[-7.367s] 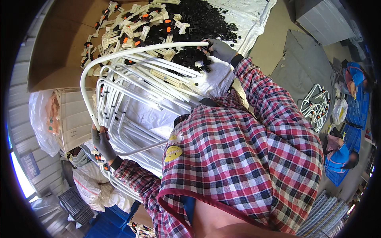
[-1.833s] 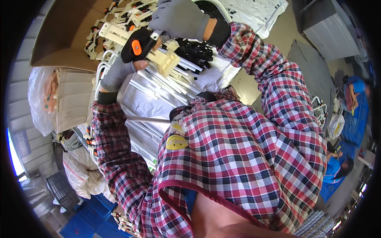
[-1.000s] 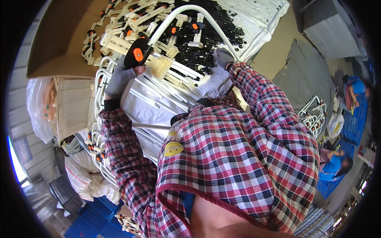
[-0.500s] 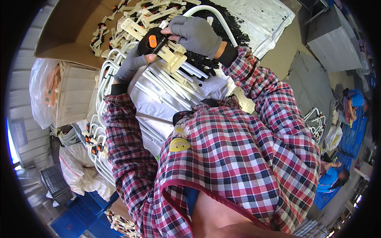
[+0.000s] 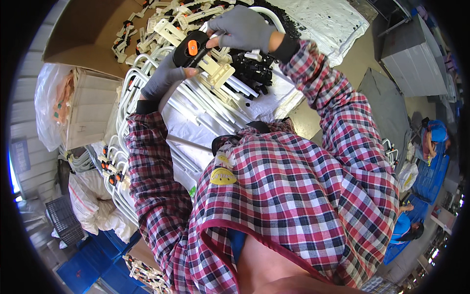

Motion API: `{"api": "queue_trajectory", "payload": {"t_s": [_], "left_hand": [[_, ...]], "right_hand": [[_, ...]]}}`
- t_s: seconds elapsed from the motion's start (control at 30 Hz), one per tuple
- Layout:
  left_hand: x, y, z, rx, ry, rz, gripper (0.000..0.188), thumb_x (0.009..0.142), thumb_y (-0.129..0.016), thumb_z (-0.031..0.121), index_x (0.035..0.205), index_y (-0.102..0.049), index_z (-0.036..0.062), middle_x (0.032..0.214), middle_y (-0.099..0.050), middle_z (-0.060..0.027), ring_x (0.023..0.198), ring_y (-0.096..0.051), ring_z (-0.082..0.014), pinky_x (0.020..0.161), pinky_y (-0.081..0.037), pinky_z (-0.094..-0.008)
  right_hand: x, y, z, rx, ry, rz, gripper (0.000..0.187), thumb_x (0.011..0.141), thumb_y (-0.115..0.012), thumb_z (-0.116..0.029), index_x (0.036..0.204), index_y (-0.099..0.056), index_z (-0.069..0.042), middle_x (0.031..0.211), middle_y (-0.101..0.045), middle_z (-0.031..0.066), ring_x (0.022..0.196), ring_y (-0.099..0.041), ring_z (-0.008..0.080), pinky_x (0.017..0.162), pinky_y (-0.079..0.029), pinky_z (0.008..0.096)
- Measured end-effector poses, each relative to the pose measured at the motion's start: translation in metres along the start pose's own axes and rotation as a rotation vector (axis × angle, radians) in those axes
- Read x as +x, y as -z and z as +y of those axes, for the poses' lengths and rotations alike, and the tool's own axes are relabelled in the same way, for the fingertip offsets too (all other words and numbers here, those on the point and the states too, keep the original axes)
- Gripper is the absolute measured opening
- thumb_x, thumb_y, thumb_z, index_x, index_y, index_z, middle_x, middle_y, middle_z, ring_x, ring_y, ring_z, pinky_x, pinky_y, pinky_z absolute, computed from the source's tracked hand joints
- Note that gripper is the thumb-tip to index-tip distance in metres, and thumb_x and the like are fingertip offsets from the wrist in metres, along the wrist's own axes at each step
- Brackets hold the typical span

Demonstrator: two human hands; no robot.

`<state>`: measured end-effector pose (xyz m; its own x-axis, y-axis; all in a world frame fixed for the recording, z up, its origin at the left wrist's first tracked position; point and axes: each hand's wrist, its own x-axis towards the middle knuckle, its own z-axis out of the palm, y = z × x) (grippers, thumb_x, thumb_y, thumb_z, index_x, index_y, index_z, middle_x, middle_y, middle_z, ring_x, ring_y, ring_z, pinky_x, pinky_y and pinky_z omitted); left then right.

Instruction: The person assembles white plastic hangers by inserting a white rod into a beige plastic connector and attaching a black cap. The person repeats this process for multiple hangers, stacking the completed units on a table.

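Observation:
My left hand point(image 5: 164, 81), in a grey fingerless glove, is closed around a black plastic fitting point(image 5: 185, 55) with an orange knob point(image 5: 192, 47). A cream plastic bracket point(image 5: 215, 72) extends beside the fitting, toward me. My right hand point(image 5: 242, 30), gloved the same way, pinches the fitting's right edge with thumb and fingertips; its palm side is hidden. A bent white tube point(image 5: 270, 17) curves behind the right hand, and whether it joins the fitting cannot be told. Below the hands lie several straight white tube ends point(image 5: 210, 105).
A cardboard box point(image 5: 90, 36) stands at the far left, by a heap of cream brackets point(image 5: 147, 36). Small black parts point(image 5: 252, 68) lie on white sheeting point(image 5: 323, 24). Bent white tubes point(image 5: 129, 90) are stacked left. Two people in blue point(image 5: 435, 132) sit at far right.
My right hand has shifted slightly up. The fitting with the orange knob has moved a little right and stays between both hands. The bent tube's arc now sits higher and shows less.

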<state>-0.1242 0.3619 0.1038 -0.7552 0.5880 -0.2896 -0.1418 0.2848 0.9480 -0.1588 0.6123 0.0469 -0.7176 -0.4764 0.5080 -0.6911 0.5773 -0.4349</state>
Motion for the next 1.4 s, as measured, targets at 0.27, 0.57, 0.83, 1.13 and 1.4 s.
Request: {"api": "queue_trajectory", "payload": {"t_s": [0.27, 0.57, 0.83, 1.13, 1.4], "left_hand": [[0.002, 0.008, -0.003, 0.149, -0.097, 0.011, 0.081, 0.074, -0.079, 0.026, 0.142, -0.044, -0.0019, 0.127, -0.058, -0.0116, 0.115, -0.055, -0.0205, 0.103, -0.04, -0.0339], [-0.089, 0.007, -0.13, 0.118, -0.116, 0.737, 0.051, 0.085, -0.072, 0.008, 0.131, -0.051, 0.0011, 0.088, -0.059, -0.0019, 0.078, -0.059, -0.0104, 0.07, -0.051, -0.0252], [-0.133, -0.084, -0.084, 0.106, -0.695, 1.31, 0.065, 0.089, -0.067, 0.006, 0.146, -0.036, -0.0003, 0.133, -0.05, -0.0135, 0.121, -0.05, -0.0211, 0.106, -0.037, -0.0346], [-0.181, -0.045, -0.101, 0.594, -0.483, 1.481, 0.078, 0.087, -0.072, 0.012, 0.15, -0.028, 0.001, 0.142, -0.045, -0.0248, 0.122, -0.055, -0.0293, 0.093, -0.05, -0.034], [-0.418, 0.041, -0.279, 0.641, 0.461, 1.961, 0.017, 0.09, -0.061, 0.014, 0.1, -0.061, -0.0001, 0.075, -0.064, -0.0261, 0.074, -0.064, -0.045, 0.063, -0.046, -0.049]], "right_hand": [[0.009, 0.011, 0.0, -0.176, -0.037, -0.111, 0.051, 0.081, -0.065, -0.061, 0.1, -0.07, -0.013, 0.09, -0.067, 0.0096, 0.088, -0.064, 0.0301, 0.078, -0.047, 0.0411], [-0.247, -0.127, 0.129, 0.305, -1.141, 0.29, 0.051, 0.082, -0.078, -0.041, 0.114, -0.068, -0.003, 0.088, -0.07, 0.0112, 0.078, -0.065, 0.0163, 0.069, -0.052, 0.0346], [-0.26, -0.165, 0.148, 0.462, -1.092, 0.466, 0.04, 0.092, -0.067, -0.039, 0.075, -0.073, -0.003, 0.062, -0.058, 0.0008, 0.057, -0.05, 0.0119, 0.054, -0.04, 0.031], [-0.062, -0.174, -0.176, 0.806, 0.377, -0.565, 0.051, 0.092, -0.064, -0.036, 0.131, -0.055, -0.003, 0.127, -0.061, 0.0187, 0.12, -0.057, 0.0357, 0.103, -0.045, 0.0408], [-0.1, -0.184, -0.084, 0.436, -0.197, -0.64, 0.035, 0.09, -0.065, -0.033, 0.108, -0.067, -0.003, 0.094, -0.069, 0.0123, 0.086, -0.067, 0.026, 0.077, -0.052, 0.0354]]}}
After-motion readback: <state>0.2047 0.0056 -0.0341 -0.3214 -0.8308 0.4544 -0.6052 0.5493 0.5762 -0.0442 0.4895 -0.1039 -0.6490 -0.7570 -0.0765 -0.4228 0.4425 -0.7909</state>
